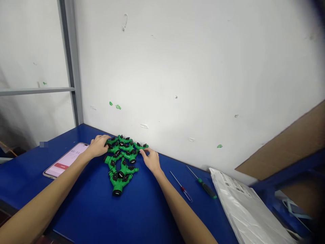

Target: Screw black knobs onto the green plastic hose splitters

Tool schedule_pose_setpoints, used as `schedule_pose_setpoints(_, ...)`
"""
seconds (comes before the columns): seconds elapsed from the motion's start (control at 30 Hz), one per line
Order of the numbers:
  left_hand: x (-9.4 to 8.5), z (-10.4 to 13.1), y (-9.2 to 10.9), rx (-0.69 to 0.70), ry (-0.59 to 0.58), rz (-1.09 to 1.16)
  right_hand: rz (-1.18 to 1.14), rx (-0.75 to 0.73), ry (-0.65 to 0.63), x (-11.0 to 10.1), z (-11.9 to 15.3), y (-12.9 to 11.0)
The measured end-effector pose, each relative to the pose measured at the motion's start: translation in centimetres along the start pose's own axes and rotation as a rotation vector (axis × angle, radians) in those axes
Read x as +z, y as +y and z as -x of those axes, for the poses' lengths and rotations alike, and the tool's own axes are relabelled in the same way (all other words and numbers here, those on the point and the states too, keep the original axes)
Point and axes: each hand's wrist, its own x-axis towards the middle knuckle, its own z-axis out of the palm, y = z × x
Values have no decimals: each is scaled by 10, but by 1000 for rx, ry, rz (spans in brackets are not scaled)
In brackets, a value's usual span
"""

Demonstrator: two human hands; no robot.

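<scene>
Several green Y-shaped connectors [118, 183] with black valve levers lie bunched on the blue table [106, 217] near the wall. At the upper left of the bunch, my left hand [99, 145] has its fingers closed on a green connector [111, 141]. My right hand [151, 159] is at the bunch's right side, its thumb and fingers pinching the rightmost green connector [141, 146]. The connector nearest me points its black-ringed end toward the front edge.
Left of the connectors lies a phone [66, 161] showing a timer. A red-and-clear screwdriver [186, 193] and a green-and-black screwdriver [207, 188] lie at right, beside a white plastic package [243, 210]. A white wall [193, 67] rises behind.
</scene>
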Motion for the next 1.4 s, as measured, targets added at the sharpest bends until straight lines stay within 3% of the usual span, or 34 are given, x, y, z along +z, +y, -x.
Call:
schedule_pose_setpoints(0.17,0,-2,-7,-16,12,-64,1,-87,14,-47,17,15)
schedule_pose_setpoints(0.33,-1,1,-3,-87,70,-109,-18,-84,84,-105,63,40)
schedule_pose_setpoints(0.43,-9,3,2,-97,108,-123,-48,-61,127,-123,90,48)
schedule_pose_setpoints(0.6,-19,3,5,-87,107,-131,-60,-100,135,-127,108,49)
schedule_pose_setpoints(0.77,-15,3,-1,-78,48,-123,-47,-107,106,-126,109,47)
schedule_pose_setpoints(0.97,-22,3,5,-101,184,-35,-62,-107,110,-129,120,48)
schedule_pose_setpoints(1.23,-48,16,35,-131,361,328,-114,-118,96,-126,126,46)
schedule_pose_setpoints(1.33,-57,26,51,-166,463,550,-165,-109,102,-123,128,44)
schedule_pose_setpoints(1.4,-57,34,69,-135,445,744,-255,-72,83,-119,129,38)
